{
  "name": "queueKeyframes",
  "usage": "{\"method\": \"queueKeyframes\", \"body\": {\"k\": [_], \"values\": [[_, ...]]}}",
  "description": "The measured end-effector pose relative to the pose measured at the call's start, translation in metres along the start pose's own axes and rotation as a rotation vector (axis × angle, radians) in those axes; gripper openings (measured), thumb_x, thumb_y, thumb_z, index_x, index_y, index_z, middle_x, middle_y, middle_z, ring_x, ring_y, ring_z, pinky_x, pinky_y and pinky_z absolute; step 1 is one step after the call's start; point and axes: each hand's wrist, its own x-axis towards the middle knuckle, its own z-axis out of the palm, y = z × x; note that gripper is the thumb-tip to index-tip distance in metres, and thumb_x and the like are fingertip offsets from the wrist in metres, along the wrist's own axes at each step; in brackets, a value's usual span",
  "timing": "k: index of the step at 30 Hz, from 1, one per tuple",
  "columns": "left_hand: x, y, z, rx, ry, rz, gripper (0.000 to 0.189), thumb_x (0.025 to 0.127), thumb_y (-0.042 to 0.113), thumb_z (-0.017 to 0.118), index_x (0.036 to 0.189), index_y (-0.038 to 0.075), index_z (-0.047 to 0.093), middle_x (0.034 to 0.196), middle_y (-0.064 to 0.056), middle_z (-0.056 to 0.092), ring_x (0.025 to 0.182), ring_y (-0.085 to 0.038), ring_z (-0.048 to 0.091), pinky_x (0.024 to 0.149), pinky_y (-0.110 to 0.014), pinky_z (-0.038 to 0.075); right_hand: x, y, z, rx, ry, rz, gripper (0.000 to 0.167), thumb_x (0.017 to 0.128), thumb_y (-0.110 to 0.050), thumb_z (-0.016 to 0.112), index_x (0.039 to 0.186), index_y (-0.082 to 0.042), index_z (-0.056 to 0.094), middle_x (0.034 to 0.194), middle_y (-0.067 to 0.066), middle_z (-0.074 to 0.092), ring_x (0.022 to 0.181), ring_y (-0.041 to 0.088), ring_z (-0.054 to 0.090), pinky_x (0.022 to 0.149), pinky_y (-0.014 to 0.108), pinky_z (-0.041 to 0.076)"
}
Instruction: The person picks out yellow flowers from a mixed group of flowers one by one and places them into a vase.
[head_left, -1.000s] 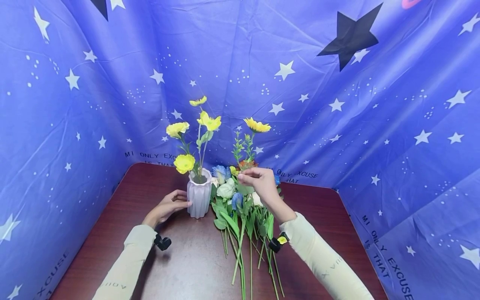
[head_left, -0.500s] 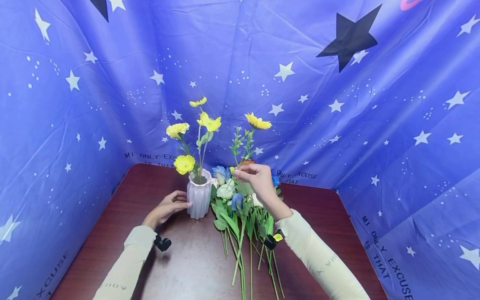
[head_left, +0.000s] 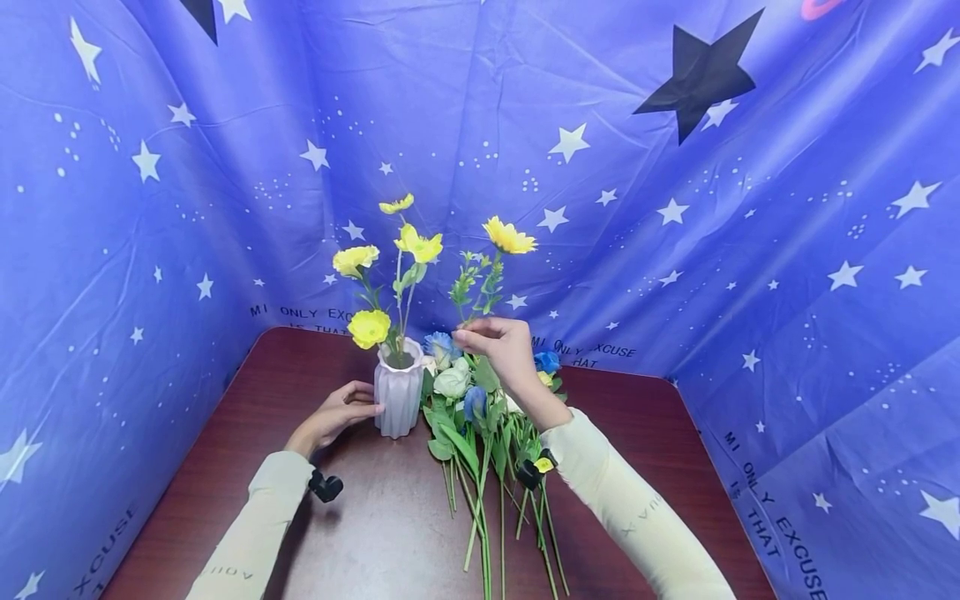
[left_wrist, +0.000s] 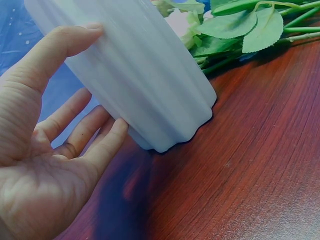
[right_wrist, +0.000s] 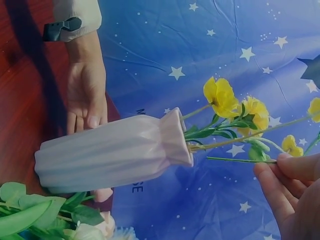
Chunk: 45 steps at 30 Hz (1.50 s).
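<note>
Around a reddish-brown wood-grain table [head_left: 375, 533], a blue-violet cloth [head_left: 450, 100] printed with stars. Upright on the table, a pale lilac fluted vase [head_left: 397, 393] with yellow flowers [head_left: 418, 244] inside, held between thumb and fingers of the left grip [head_left: 337, 414], with a heap of blue and white flowers [head_left: 453, 381] just beside. Pinched in the right grip [head_left: 504, 350] above that heap, a leafy yellow daisy-like flower [head_left: 510, 237], stem end [right_wrist: 220, 159] near the vase's mouth yet apart.

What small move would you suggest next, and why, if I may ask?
Probably ease the right hand leftward, bringing its pinched stem over the vase, since the stem's free end is outside it while the left hand holds the vase.
</note>
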Motion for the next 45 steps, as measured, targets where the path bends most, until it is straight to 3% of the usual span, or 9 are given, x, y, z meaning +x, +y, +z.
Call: {"method": "queueKeyframes", "body": {"k": [7,20,25,30,38,45], "values": [[0.001,0.0,-0.001,-0.006,-0.006,0.003,0.058,0.092,0.01,0.074,0.137,-0.009,0.043,0.133,-0.023,0.053,0.104,-0.011,0.062,0.099,-0.034,0.055,0.003,0.001,0.006,0.0,-0.002,-0.007,0.016,0.087,0.006,0.074,0.097,0.018,0.07,0.091,0.026,0.075,0.068,0.011,0.074,0.079,0.037,0.063],[0.002,-0.003,0.0,-0.004,-0.004,0.0,0.058,0.092,0.01,0.074,0.137,-0.008,0.043,0.129,-0.02,0.057,0.107,-0.012,0.06,0.099,-0.035,0.055,0.009,0.003,0.019,0.02,-0.002,0.005,0.015,0.087,0.006,0.075,0.097,0.016,0.072,0.094,0.025,0.076,0.073,0.015,0.075,0.08,0.036,0.063],[0.002,-0.004,-0.001,-0.016,-0.007,0.006,0.056,0.092,0.008,0.073,0.136,-0.009,0.043,0.128,-0.018,0.058,0.105,-0.011,0.061,0.098,-0.034,0.055,0.012,0.005,0.025,-0.026,0.003,0.003,0.014,0.086,0.004,0.076,0.096,0.014,0.073,0.094,0.025,0.076,0.072,0.016,0.075,0.076,0.034,0.064],[0.002,-0.004,-0.001,-0.029,-0.011,0.012,0.055,0.092,0.007,0.073,0.136,-0.009,0.043,0.127,-0.016,0.057,0.103,-0.009,0.062,0.097,-0.033,0.055,0.013,0.008,0.029,-0.056,-0.004,0.019,0.013,0.086,0.001,0.077,0.094,0.011,0.075,0.091,0.023,0.077,0.079,0.029,0.077,0.079,0.041,0.064],[0.0,-0.002,0.001,-0.022,-0.009,0.015,0.055,0.093,0.007,0.072,0.137,-0.009,0.043,0.129,-0.017,0.057,0.103,-0.009,0.063,0.099,-0.036,0.054,0.013,0.014,0.035,-0.129,-0.02,0.023,0.011,0.088,-0.001,0.076,0.093,0.009,0.076,0.093,0.023,0.076,0.073,0.015,0.075,0.077,0.034,0.064],[0.0,-0.002,0.001,-0.017,-0.004,0.016,0.055,0.093,0.008,0.072,0.137,-0.009,0.043,0.131,-0.02,0.055,0.105,-0.01,0.06,0.098,-0.034,0.055,0.013,0.019,0.041,-0.152,-0.04,0.032,0.012,0.088,0.001,0.076,0.094,0.01,0.075,0.094,0.024,0.076,0.081,0.027,0.077,0.077,0.035,0.064]]}}
